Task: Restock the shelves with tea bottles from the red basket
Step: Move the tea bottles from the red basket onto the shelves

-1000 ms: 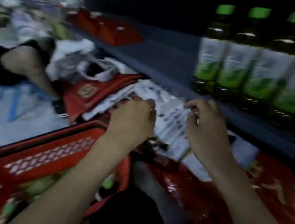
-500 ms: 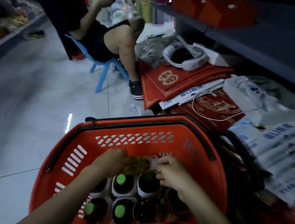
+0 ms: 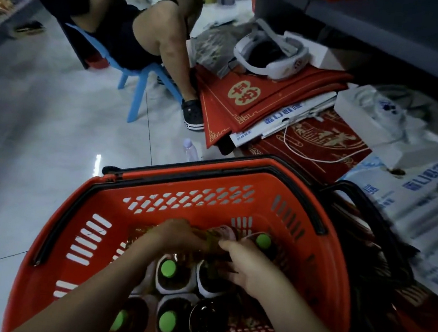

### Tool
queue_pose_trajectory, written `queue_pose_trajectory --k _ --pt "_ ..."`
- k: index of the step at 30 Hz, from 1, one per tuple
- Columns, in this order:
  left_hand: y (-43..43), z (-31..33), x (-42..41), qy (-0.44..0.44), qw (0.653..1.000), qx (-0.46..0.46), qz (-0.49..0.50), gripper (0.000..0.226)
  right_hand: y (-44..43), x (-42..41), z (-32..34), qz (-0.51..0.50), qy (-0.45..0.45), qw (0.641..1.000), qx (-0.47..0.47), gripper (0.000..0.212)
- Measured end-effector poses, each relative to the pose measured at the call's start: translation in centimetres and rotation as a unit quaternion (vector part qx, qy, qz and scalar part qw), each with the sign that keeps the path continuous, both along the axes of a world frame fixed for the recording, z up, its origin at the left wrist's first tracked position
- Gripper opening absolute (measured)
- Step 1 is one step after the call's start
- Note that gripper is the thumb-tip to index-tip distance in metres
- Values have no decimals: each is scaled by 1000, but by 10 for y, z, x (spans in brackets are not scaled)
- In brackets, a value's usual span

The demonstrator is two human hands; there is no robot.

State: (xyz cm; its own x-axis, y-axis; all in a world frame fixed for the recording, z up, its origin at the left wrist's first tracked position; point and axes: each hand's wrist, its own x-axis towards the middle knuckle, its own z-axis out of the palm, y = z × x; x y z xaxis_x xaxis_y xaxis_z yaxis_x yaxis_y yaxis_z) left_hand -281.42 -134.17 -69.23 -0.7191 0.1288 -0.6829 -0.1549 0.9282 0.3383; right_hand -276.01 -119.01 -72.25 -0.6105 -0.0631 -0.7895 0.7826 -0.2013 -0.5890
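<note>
In the red basket (image 3: 186, 197) the left hand (image 3: 176, 236) grasps a tea bottle (image 3: 210, 240); the right hand (image 3: 250, 270) is just beside it, but I cannot tell its grip.

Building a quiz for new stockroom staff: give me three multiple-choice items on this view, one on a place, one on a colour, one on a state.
1. Where are the left hand and right hand? A on a ladder; B inside the red basket; C on a door handle.
2. The caps of the near tea bottles are: A green; B white; C black.
3. Those bottles stand: A upside down; B on their sides; C upright.
B: both reach between the basket's walls. A: green tops show. C: caps face up.
</note>
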Motion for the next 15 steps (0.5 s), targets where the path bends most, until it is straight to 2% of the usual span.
queue_pose_trajectory --k 2,5,6,8,11,15 --pt "6 6 12 2 999 30 -11 60 0 1 -1 -20 -13 999 -21 28" --pt "10 8 33 28 999 34 27 28 2 3 1 -45 -36 998 -34 28" --pt "10 9 38 36 997 34 52 27 3 5 3 -46 -42 997 -39 27" --pt "10 14 46 41 995 25 93 40 3 10 5 -46 -46 997 -48 31" --pt "18 33 65 75 996 -9 56 39 1 20 15 -57 -40 996 -55 45" --pt "29 57 96 168 986 -8 -11 38 10 33 42 -78 -12 994 -82 40"
